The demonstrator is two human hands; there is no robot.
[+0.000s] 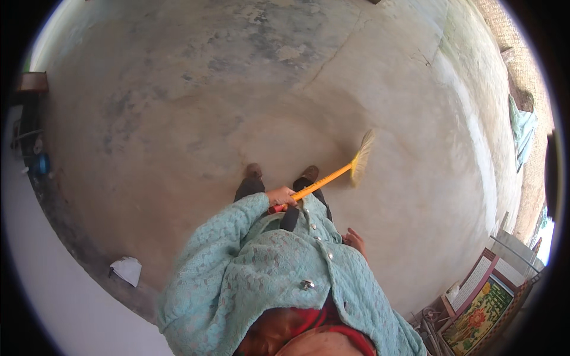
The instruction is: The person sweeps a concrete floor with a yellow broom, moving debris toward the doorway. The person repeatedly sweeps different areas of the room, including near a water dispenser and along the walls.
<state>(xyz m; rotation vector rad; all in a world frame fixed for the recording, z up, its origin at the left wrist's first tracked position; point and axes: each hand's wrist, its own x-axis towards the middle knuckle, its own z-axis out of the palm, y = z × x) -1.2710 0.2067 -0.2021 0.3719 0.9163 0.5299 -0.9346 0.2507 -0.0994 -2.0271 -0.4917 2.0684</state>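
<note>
My left hand [282, 197] is wrapped round the orange handle of a broom [325, 180], close to its red end, in front of my waist. The handle slants away to the right, and its pale bristles [363, 158] fan out just above or on the floor; I cannot tell whether they touch it. Beside my right hip, my right hand [355, 240] hangs with its fingers loosely apart and nothing seen in them. A small black object [289, 218] lies against the front of my pale blue-green cardigan, below the left hand.
Bare concrete floor [208, 124] with worn patches and a crack surrounds my feet. A white bag-like item [126, 270] lies by the left wall. Farther up that side are a blue object [41, 164] and a brown container [32, 82]. At right are a framed picture [480, 313] and hanging cloth [522, 133].
</note>
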